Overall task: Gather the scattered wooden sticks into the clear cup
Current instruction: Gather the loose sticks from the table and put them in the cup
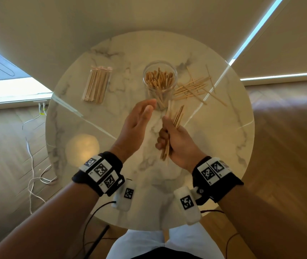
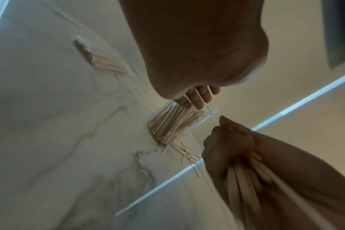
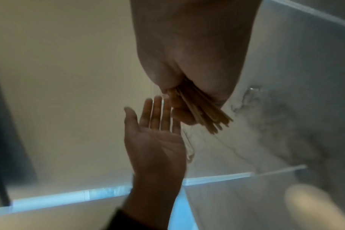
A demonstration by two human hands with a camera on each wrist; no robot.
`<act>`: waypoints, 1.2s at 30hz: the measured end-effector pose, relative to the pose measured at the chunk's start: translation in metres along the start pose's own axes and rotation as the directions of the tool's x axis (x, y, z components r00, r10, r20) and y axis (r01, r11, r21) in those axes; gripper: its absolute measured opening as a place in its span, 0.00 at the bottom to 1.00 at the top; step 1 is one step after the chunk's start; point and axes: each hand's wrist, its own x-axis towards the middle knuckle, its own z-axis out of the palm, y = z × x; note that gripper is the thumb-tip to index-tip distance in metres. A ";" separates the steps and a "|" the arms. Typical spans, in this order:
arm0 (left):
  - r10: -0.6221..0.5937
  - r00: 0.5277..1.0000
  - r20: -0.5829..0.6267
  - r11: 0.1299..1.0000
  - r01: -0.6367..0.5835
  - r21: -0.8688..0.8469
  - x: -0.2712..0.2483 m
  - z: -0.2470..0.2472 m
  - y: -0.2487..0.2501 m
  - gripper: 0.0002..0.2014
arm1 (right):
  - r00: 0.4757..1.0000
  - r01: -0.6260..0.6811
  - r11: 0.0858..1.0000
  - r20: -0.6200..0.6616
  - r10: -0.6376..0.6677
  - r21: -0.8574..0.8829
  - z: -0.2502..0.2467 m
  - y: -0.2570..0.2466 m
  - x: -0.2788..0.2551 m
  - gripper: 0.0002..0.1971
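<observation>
A clear cup (image 1: 159, 79) stands upright near the middle of the round marble table (image 1: 214, 146), packed with wooden sticks; it also shows in the left wrist view as the cup (image 2: 179, 124). Loose sticks (image 1: 193, 89) lie scattered just right of the cup. My right hand (image 1: 173, 141) grips a bundle of sticks (image 1: 175, 116) in front of the cup, above the table; the bundle (image 3: 205, 112) pokes out below the fist. My left hand (image 1: 137, 124) hovers flat and empty to the left of the bundle, fingers straight, palm facing it.
A clear packet of wooden sticks (image 1: 97, 84) lies at the table's back left. White cables (image 1: 31, 165) trail on the wood floor to the left. Bare marble lies in front of the hands.
</observation>
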 end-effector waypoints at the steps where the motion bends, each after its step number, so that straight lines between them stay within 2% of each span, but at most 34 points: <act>1: 0.008 0.999 0.032 0.999 -0.009 0.033 0.004 0.000 0.002 0.27 | 0.999 -0.007 0.992 0.043 0.012 -0.124 -0.003 0.005 -0.003 0.16; 3: 0.016 0.997 0.077 0.998 -0.021 0.067 0.008 0.002 0.005 0.25 | 0.988 -0.005 0.946 0.145 0.055 -0.324 -0.007 0.011 -0.010 0.15; 6: -0.015 0.991 0.131 0.993 -0.001 0.120 0.010 0.005 0.006 0.21 | 0.956 -0.022 0.888 0.251 0.154 -0.459 -0.008 0.013 -0.017 0.14; 9: -0.053 0.980 0.193 0.988 0.023 0.155 0.007 0.003 0.007 0.16 | 0.954 -0.026 0.859 0.244 0.175 -0.511 -0.009 0.011 -0.017 0.12; 12: -0.039 0.985 0.170 0.971 -0.003 0.238 0.005 -0.001 0.008 0.13 | 0.964 0.002 0.842 0.226 0.143 -0.539 -0.009 0.010 -0.015 0.12; 14: -0.032 0.989 0.144 0.960 -0.010 0.280 0.005 -0.003 0.008 0.12 | 0.962 0.010 0.847 0.238 0.138 -0.532 -0.006 0.009 -0.013 0.10; 18: -0.121 0.967 0.222 0.973 0.072 0.219 0.005 -0.002 0.010 0.15 | 0.960 -0.036 0.869 0.225 0.167 -0.494 -0.003 0.006 -0.009 0.11; 20: -0.111 0.966 0.231 0.981 0.070 0.178 0.006 -0.004 0.011 0.18 | 0.967 -0.050 0.870 0.192 0.164 -0.491 -0.004 0.007 -0.006 0.12; 24: -0.061 0.977 0.204 0.979 0.018 0.205 0.005 -0.003 0.009 0.20 | 0.984 -0.042 0.860 0.127 0.124 -0.509 -0.001 0.008 0.000 0.10; 28: -0.102 0.965 0.241 0.987 0.067 0.149 0.003 0.001 0.002 0.24 | 0.988 -0.048 0.841 0.099 0.119 -0.539 0.006 0.007 0.000 0.09; 34: -0.094 0.958 0.271 0.993 0.073 0.089 0.006 -0.001 0.005 0.31 | 0.995 -0.060 0.901 0.045 0.088 -0.429 0.007 0.013 0.001 0.08; 36: -0.059 0.968 0.243 0.995 0.037 0.097 0.005 -0.001 0.006 0.33 | 0.997 -0.079 0.946 0.001 0.083 -0.314 0.010 0.011 0.002 0.09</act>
